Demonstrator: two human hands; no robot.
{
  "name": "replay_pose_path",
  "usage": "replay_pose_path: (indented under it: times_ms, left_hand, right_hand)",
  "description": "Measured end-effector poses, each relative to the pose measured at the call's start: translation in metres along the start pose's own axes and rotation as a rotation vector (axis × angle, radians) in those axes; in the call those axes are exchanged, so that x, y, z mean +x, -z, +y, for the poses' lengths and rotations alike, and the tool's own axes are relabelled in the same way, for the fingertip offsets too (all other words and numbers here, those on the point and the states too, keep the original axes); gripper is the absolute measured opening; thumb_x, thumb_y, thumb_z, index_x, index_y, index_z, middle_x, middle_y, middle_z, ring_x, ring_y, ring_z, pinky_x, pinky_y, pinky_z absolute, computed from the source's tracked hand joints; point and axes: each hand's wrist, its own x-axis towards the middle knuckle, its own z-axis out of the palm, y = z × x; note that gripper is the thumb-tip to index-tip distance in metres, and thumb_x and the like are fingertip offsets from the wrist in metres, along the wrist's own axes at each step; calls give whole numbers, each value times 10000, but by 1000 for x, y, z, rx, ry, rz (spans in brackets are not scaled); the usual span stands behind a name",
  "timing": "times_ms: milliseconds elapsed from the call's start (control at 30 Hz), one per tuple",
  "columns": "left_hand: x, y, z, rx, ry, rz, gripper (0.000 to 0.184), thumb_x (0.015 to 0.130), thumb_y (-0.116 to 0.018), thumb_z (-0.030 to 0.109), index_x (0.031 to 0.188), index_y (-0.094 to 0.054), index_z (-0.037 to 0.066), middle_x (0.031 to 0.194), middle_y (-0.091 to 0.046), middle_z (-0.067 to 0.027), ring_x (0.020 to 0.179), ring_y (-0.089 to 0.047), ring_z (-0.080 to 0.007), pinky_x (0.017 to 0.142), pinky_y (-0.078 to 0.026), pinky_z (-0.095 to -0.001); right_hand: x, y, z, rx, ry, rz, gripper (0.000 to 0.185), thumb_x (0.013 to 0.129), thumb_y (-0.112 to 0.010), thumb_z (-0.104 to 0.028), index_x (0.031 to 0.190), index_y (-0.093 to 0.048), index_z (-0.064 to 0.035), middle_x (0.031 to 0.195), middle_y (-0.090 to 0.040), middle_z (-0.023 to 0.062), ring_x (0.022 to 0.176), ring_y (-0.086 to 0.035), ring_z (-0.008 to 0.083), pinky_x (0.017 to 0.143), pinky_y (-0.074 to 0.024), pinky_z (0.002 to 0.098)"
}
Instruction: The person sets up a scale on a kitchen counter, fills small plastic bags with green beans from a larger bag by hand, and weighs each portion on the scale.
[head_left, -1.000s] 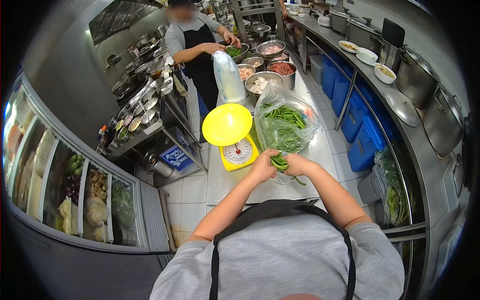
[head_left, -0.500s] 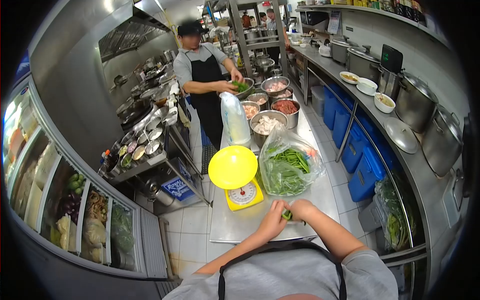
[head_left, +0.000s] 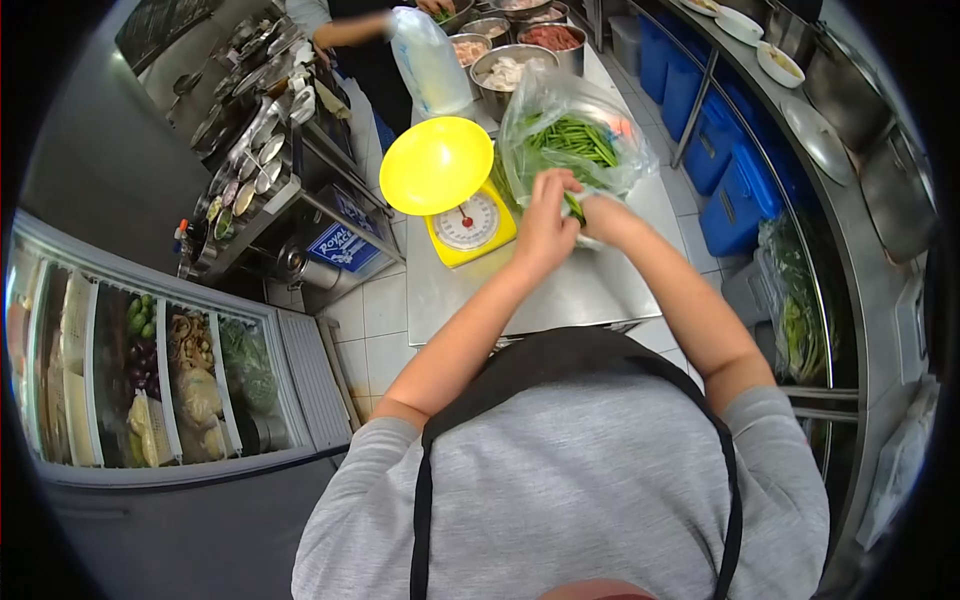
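Observation:
Both of my hands meet at the near edge of a clear plastic bag (head_left: 632, 172) of long green beans (head_left: 572, 140), which lies on a steel table (head_left: 585, 290). My left hand (head_left: 548, 222) has its fingers curled around a few green beans. Against it, my right hand (head_left: 608, 220) closes on the same small bunch; its fingertips are mostly hidden. Just left of my left hand stands a yellow dial scale (head_left: 467, 222) with a round yellow pan (head_left: 437, 165) on top.
Behind the scale stands a filled plastic bag (head_left: 430, 65). Steel pots of meat (head_left: 507, 75) crowd the table's far end, near a co-worker's arm (head_left: 352, 30). A glass-fronted fridge (head_left: 285, 375) is at left; blue bins (head_left: 740, 205) sit under the right counter.
My hands have gone forward from the table's near edge to the bag, with the green beans between them. My view has tilted down, so more of my shirt and apron shows.

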Motion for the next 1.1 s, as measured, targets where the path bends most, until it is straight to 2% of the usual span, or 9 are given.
replay_pose_path:
  times_ms: [100, 233, 333, 400, 467, 500, 733, 900, 1100]
  left_hand:
    - [19, 5, -15, 124, -148, 147, 390, 620, -475, -103, 973, -471, 63, 1163, -463, -108, 741, -477, -171, 535, -370, -251]
    - [21, 11, -4, -7, -53, 74, 365, 630, -474, -107, 953, -471, 62, 1170, -459, -97, 793, -489, -161, 533, -365, -237]
    - [19, 12, -5, -27, -114, 9, 355, 632, -476, -112, 942, -467, 60, 1168, -448, -88, 941, -496, -170, 552, -373, -208]
    - [31, 19, -25, 21, -158, 111, 369, 635, -480, -106, 965, -476, 61, 1131, -460, -96, 957, -506, -217, 612, -414, -252]
    - [34, 27, -27, 195, -48, 40, 381, 643, -490, -88, 998, -481, 49, 1092, -469, -129, 962, -514, -275, 700, -438, -307]
    - [35, 28, -21, 191, 51, -92, 338, 650, -495, -76, 965, -477, 45, 1056, -503, -163, 991, -516, -342, 793, -435, -389]
    - [35, 31, -1, 208, 24, -326, 296, 662, -501, -42, 941, -507, 56, 961, -521, -141, 917, -534, -301, 754, -424, -358]
    - [8, 31, -8, 248, 230, -322, 365, 669, -500, -38, 1018, -553, 54, 981, -518, -147, 956, -536, -309, 810, -433, -368]
    - [-4, -3, -30, 152, 312, -225, 673, 683, -505, -22, 1335, -386, 94, 1226, -453, -167, 920, -574, -307, 802, -468, -366]
  right_hand:
    - [5, 21, -6, 42, 79, -27, 301, 752, -610, -234, 1003, -627, -68, 973, -634, 173, 918, -603, 314, 798, -461, 384]
    - [12, 41, -5, 37, 189, -147, 334, 806, -538, -218, 1106, -584, -79, 1078, -607, 159, 990, -582, 294, 845, -445, 371]
    - [20, 35, -15, -89, 6, -230, 346, 879, -382, -218, 1168, -532, -101, 1171, -557, 161, 1020, -559, 286, 876, -421, 370]
    - [12, 49, -20, -14, 111, -97, 367, 827, -523, -261, 1151, -544, -89, 1139, -574, 160, 1003, -564, 290, 874, -424, 376]
    - [-2, 71, -25, 171, 313, -117, 430, 696, -708, -325, 1031, -622, -71, 991, -638, 155, 925, -602, 282, 788, -452, 384]
    - [10, 66, -20, 157, 224, -254, 552, 619, -771, -380, 1044, -613, -66, 997, -637, 149, 930, -598, 274, 780, -449, 373]
    - [40, 37, -6, -527, 104, -643, 305, 662, -650, -151, 958, -674, -80, 1036, -633, 133, 925, -606, 289, 802, -471, 379]
    - [22, 50, -31, -387, 156, -712, 425, 670, -604, -99, 1096, -607, -113, 1023, -635, 119, 933, -605, 283, 788, -475, 390]
    - [27, 46, -11, -127, 298, -501, 461, 707, -622, -194, 1157, -561, -116, 1069, -611, 147, 993, -583, 282, 848, -450, 389]
